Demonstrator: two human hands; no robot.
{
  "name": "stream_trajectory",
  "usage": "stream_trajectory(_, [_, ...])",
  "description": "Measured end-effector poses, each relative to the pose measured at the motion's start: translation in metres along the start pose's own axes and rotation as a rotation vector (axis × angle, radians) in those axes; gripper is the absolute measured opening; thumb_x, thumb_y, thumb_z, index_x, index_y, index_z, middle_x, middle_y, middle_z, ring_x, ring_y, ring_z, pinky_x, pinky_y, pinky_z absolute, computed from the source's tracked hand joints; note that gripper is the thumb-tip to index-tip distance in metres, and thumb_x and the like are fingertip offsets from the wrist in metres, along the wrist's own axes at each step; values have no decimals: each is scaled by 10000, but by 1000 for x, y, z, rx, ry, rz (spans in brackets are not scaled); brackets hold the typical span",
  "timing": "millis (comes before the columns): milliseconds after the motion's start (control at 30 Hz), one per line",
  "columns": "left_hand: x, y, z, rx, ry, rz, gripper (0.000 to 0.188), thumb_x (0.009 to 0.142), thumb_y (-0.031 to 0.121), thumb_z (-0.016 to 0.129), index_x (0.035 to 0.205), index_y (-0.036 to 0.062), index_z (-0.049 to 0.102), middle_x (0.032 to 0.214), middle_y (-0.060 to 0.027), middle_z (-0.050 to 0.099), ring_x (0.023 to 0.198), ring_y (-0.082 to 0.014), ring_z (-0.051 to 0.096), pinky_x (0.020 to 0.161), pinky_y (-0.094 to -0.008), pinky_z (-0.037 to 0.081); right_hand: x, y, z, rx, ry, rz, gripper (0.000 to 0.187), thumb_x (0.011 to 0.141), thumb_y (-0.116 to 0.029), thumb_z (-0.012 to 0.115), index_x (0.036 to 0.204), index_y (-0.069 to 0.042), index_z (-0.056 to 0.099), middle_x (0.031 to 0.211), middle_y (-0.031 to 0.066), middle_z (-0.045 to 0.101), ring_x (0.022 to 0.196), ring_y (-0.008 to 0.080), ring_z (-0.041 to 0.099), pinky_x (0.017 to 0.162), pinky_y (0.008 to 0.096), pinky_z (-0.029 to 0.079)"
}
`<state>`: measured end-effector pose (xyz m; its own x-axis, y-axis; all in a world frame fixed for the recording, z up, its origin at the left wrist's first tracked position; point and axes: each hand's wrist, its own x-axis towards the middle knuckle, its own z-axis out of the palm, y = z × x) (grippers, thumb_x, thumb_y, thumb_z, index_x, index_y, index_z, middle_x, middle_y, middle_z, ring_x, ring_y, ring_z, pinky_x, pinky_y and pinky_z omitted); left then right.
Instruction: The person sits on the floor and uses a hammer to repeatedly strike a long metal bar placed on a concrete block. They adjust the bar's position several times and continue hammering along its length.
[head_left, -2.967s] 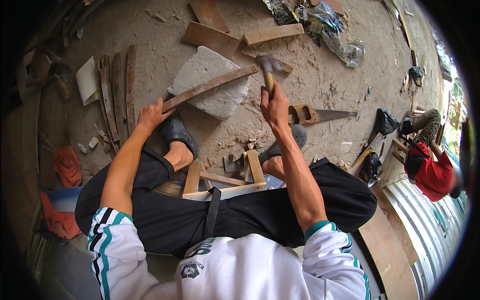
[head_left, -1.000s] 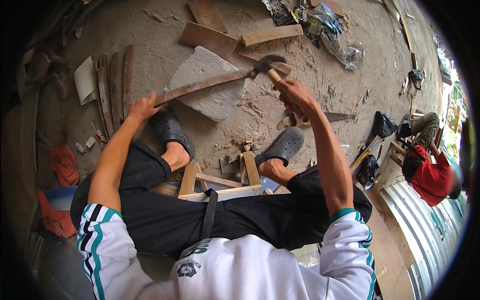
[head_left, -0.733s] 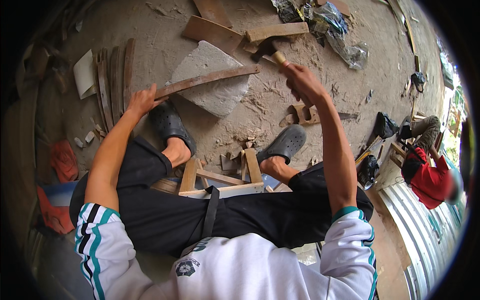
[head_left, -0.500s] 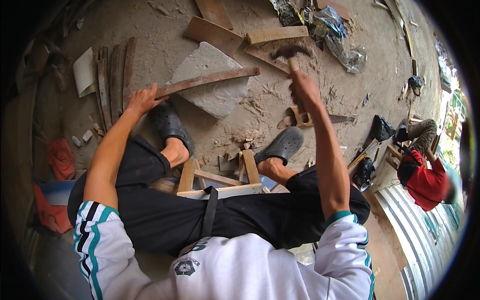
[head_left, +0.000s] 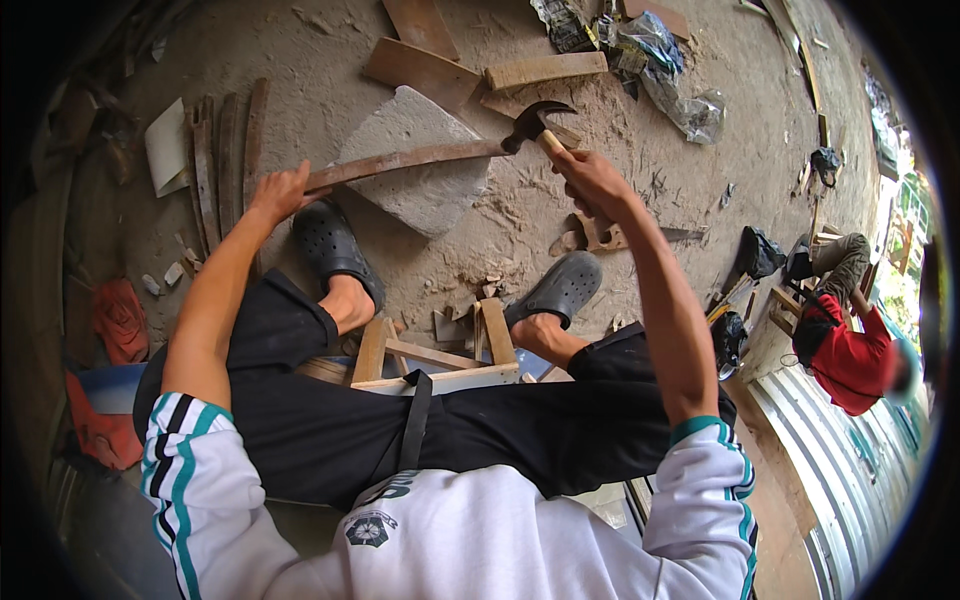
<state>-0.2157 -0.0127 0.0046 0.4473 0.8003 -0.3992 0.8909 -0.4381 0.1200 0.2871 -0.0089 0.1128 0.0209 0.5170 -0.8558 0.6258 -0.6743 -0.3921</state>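
Note:
My left hand (head_left: 280, 192) is closed on the near left end of a curved brown wooden strip (head_left: 400, 160). That strip lies across a pale, rough concrete block (head_left: 415, 205) and sticks out past its right side. In my right hand (head_left: 595, 185) is the wooden handle of a claw hammer (head_left: 533, 122). The dark hammer head is at the strip's far right end and appears to touch it; the exact contact is too small to tell.
A handsaw (head_left: 600, 236) lies on the dirt floor right of the block. Wood offcuts (head_left: 545, 69) and crumpled plastic (head_left: 690, 110) lie beyond. Several similar strips (head_left: 230, 160) rest at left. A wooden frame (head_left: 435, 357) is between my legs. A person in red (head_left: 850, 360) sits at far right.
My right hand has swung the hammer left and down, bringing its head from above and beyond the strip to the strip's right end. My left hand still holds the strip.

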Motion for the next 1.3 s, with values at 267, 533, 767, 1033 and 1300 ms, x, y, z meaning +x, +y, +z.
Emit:
stream_trajectory(267, [1,-1,-2,12,6,5,600,859,611,653,1022,54,499,716,-248,673,747,-451,688,613,-539,541,-2,-12,-32,265,161,-53,529,1002,-555,475,1078,-61,648,642,-11,521,481,86,496,413,274,421])
stream_trajectory(533, [3,1,-9,-20,-58,-9,615,871,607,638,1072,39,512,772,-256,685,792,-461,686,674,-545,546,-7,2,-28,17,-21,-32,532,1004,-547,486,1121,-49,629,643,-24,510,460,80,480,409,272,409])
stream_trajectory(767, [4,4,-6,3,-53,-17,607,866,597,653,1057,39,511,758,-255,683,781,-462,686,663,-540,546,-1,-14,-22,-117,34,38,498,1025,-500,465,1132,-43,631,615,-27,496,470,84,482,400,285,393])
stream_trajectory(1033, [5,3,-12,14,-21,-11,622,861,611,651,1068,36,539,753,-243,686,768,-457,687,648,-527,549,-32,0,24,-226,-137,-29,445,1014,-472,525,1175,-72,636,598,-6,541,466,104,526,423,301,400])
stream_trajectory(1300, [-4,7,-5,-36,-41,-12,583,864,581,666,1023,43,509,755,-261,676,773,-468,679,650,-546,539,-29,8,35,-64,674,-523,324,989,-281,594,1216,-51,575,713,146,659,568,224,614,510,362,467])
